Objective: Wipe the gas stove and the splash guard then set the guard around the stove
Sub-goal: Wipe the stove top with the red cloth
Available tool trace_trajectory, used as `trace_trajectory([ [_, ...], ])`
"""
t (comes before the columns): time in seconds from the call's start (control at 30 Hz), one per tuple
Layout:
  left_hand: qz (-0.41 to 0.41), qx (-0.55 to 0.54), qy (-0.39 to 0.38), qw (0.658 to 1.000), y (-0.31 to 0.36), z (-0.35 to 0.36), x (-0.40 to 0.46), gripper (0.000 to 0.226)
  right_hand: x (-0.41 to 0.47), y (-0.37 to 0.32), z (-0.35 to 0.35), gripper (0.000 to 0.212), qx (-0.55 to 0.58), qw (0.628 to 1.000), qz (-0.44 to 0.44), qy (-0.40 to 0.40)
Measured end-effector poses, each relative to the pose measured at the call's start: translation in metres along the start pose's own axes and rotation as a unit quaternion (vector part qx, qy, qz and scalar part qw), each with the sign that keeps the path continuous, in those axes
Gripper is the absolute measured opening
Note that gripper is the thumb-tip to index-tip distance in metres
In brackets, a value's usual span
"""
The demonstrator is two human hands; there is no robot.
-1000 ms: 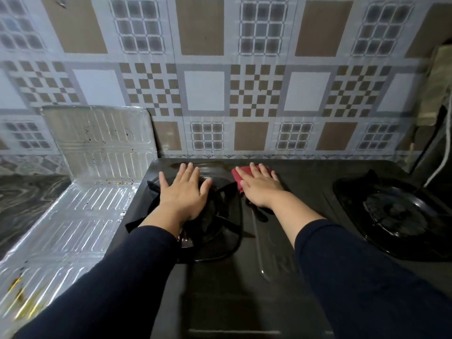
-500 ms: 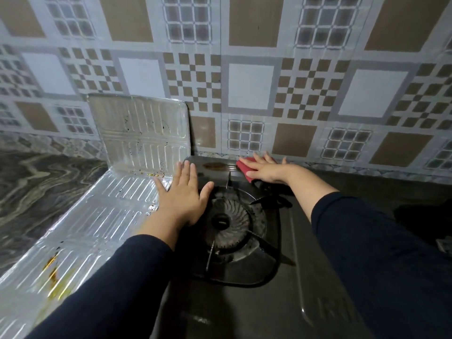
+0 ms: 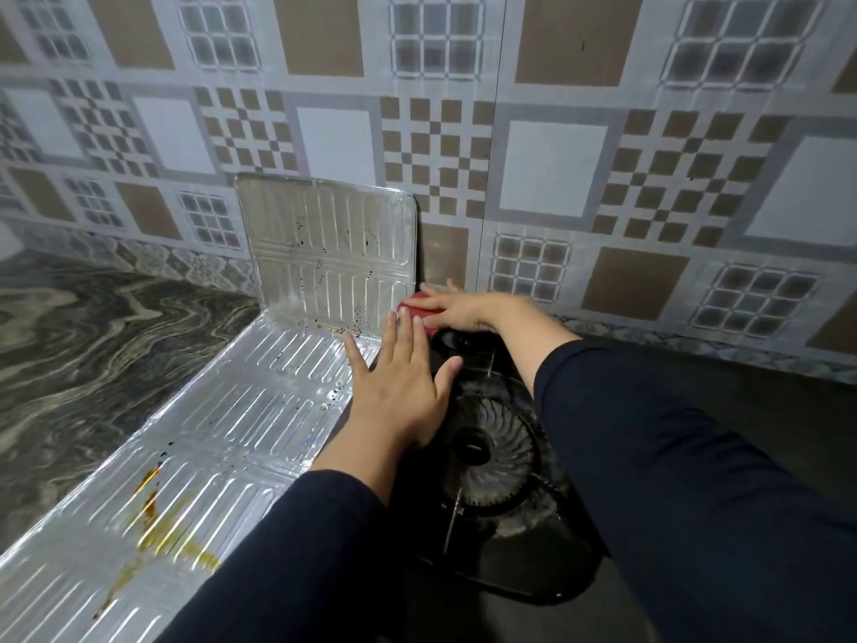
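Gas stove: we saw the black glass-topped gas stove [image 3: 765,438] on the right of the counter, running back to the wall, its round ribbed left burner [image 3: 491,450] under a black pan support.
Splash guard: the silver ribbed aluminium splash guard [image 3: 241,420] lay just left of the stove; its long panel was flat on the counter and its end panel stood upright against the wall.
Stains: we noted brown-yellow smears [image 3: 153,536] on the near part of the flat panel and dark specks on the upright panel.
Left hand: our left hand [image 3: 399,387] lay flat with straight, spread fingers on the stove's left edge beside the burner, gripping nothing; its fingertips reached toward the guard's fold.
Right hand: our right hand [image 3: 463,310] pressed on a red sponge [image 3: 417,308] at the stove's back left corner, fingers laid over it; we could not tell whether they curled round it.
Sponge: it sat just beside the lower right corner of the upright panel; whether it touched we could not tell.
Sleeves: both arms wore dark navy sleeves [image 3: 672,480].
Counter: grey marbled stone [image 3: 92,345] lay left of the guard.
Wall: patterned brown, white and grey tiles [image 3: 552,169] stood behind.
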State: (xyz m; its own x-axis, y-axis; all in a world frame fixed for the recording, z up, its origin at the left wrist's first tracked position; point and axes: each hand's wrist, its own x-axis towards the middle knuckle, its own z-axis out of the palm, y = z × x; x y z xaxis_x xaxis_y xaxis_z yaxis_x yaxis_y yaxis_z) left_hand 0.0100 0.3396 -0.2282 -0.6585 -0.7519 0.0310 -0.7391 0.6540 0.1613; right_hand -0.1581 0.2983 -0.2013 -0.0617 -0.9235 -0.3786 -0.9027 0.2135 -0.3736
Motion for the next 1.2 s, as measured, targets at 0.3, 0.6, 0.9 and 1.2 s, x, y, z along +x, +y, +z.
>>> trace_trajectory([
  [0.3, -0.006, 0.009, 0.008, 1.000, 0.001, -0.002, -0.002, 0.076, -0.048, 0.024, 0.011, 0.045, 0.259, 0.961, 0.021, 0.096],
  [0.6, 0.000, 0.025, 0.001, 1.000, 0.002, -0.003, -0.003, 0.078, -0.112, 0.076, 0.035, 0.045, 0.051, 0.978, 0.133, 0.155],
  [0.9, 0.030, 0.027, 0.000, 0.999, 0.000, -0.003, -0.003, 0.080, -0.198, 0.073, 0.082, 0.052, 0.068, 0.951, 0.215, 0.212],
  [1.2, 0.095, -0.047, 0.024, 0.994, 0.002, -0.016, -0.015, 0.065, -0.252, 0.014, 0.144, 0.050, 0.011, 0.918, 0.275, 0.285],
])
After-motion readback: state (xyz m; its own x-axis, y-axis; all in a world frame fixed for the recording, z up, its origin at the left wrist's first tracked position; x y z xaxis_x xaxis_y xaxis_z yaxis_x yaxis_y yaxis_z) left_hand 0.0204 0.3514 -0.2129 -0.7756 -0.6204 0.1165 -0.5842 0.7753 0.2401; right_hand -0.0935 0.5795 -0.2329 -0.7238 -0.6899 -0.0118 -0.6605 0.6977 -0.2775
